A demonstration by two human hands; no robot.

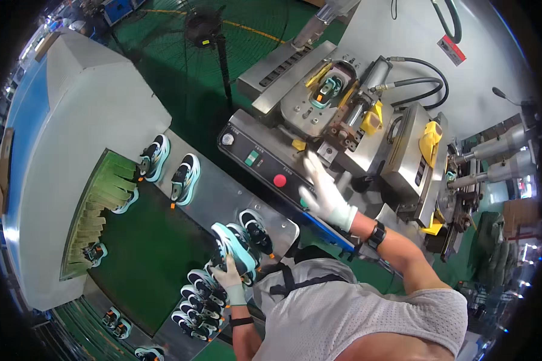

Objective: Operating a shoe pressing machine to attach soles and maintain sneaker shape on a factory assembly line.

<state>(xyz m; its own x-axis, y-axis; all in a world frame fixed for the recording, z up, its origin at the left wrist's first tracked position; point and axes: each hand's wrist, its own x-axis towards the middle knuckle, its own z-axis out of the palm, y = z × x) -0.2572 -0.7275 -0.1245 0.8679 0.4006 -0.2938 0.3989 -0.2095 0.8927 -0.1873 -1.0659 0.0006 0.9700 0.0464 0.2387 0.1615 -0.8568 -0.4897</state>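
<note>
My left hand (227, 278), in a white glove, is closed on a black and mint sneaker (238, 249) that is tilted with its pale sole up. Another sneaker (256, 231) lies right beside it on the metal ledge. My gloved right hand (328, 195) is held above the front of a press machine, its fingers spread and nothing in them. Below it runs the dark control panel (265, 165) with a red button (279, 180). One sneaker (327, 90) sits clamped in the machine's fixture.
A green conveyor belt (144, 253) runs out from a grey housing (102, 90) with a green strip curtain (99, 210). Several sneakers (199, 301) stand in a row near my left forearm. Two more sneakers (186, 179) rest on the ledge. A floor fan (206, 30) stands behind.
</note>
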